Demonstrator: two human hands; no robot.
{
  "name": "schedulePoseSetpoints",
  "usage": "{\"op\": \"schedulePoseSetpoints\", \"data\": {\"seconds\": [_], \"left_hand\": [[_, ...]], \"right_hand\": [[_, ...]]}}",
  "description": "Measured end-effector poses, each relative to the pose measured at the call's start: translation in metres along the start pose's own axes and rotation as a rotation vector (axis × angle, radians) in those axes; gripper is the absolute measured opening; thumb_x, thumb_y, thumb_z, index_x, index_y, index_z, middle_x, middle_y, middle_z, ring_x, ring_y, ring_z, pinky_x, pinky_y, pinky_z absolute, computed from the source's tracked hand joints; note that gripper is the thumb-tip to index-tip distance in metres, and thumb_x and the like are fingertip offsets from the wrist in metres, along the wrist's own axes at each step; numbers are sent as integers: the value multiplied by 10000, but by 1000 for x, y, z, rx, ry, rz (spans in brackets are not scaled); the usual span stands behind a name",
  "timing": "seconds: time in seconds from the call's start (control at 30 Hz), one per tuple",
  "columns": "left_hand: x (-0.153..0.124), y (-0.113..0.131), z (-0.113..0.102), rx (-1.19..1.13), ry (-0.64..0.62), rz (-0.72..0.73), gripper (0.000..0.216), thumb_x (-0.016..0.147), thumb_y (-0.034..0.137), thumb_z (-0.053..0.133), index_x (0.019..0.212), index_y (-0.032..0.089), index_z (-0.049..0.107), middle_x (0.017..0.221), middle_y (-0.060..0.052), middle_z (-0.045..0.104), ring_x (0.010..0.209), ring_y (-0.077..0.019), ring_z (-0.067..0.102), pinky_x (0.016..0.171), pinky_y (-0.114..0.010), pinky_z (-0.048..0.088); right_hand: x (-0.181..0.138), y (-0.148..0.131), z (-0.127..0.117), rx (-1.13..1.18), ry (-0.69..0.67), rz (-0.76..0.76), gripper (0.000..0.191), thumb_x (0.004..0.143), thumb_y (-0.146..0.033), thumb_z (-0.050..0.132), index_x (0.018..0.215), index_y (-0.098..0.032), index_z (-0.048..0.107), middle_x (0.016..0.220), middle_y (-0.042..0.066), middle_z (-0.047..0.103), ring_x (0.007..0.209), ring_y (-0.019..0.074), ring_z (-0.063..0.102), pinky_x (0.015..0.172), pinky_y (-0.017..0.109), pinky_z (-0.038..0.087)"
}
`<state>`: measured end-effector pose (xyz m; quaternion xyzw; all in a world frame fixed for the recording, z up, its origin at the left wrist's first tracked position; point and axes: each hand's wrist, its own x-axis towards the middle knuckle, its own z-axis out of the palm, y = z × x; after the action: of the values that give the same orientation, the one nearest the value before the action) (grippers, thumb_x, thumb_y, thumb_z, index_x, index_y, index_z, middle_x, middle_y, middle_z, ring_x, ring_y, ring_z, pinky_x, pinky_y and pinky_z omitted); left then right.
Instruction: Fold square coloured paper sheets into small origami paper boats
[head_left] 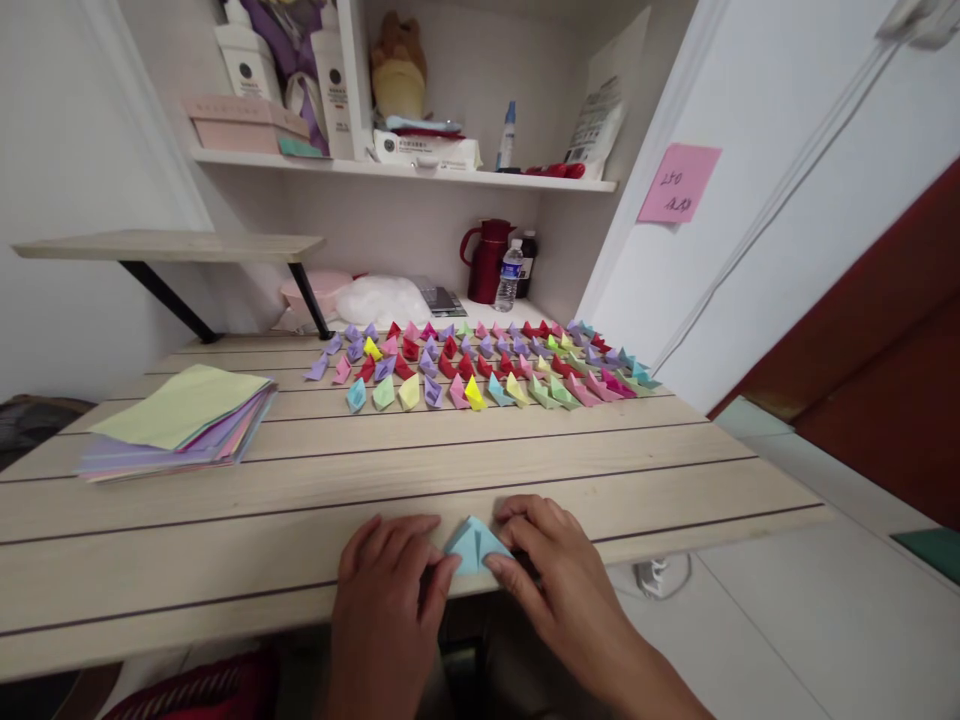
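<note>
A small light-blue folded paper, shaped like a triangle with a crease down its middle, lies at the table's front edge. My left hand pinches its left corner between thumb and fingers. On the other side, my right hand grips the right corner, thumb in front and fingers behind. Beyond my hands, several rows of small folded paper boats in many colours stand on the table. To the left sits a stack of coloured paper sheets, a pale yellow one on top.
The slatted wooden table ends close to my body. A raised wooden shelf on black legs stands at the back left. Behind the boats are a dark red jug and a water bottle. A pink note sticks to the right wall.
</note>
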<state>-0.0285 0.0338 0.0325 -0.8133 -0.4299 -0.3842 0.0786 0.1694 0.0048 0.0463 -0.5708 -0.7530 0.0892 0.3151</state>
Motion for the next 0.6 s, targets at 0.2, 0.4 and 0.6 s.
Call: {"op": "schedulePoseSetpoints", "data": {"seconds": [0.2,0.4,0.6], "left_hand": [[-1,-3,4,48,14,9,93,922,257,571,830,244,559,963,-1,757,906,-208,698,955,-435,366],[-1,-3,4,60,23,16,120,924,270,575,813,244,540,948,-6,755,900,-208,699,947,-428,371],[-1,0,5,65,48,11,139,950,292,541,818,250,532,954,-12,758,904,-207,691,935,-413,384]], "right_hand": [[6,-7,6,-87,33,39,132,954,-232,582,830,-219,535,1046,63,623,925,269,574,822,443,451],[4,-3,14,-185,70,37,40,921,-220,602,950,-221,575,1012,71,615,906,277,586,792,447,483],[3,-1,13,-148,95,3,528,926,-158,576,1416,-306,445,1230,98,574,1024,276,598,847,447,517]]}}
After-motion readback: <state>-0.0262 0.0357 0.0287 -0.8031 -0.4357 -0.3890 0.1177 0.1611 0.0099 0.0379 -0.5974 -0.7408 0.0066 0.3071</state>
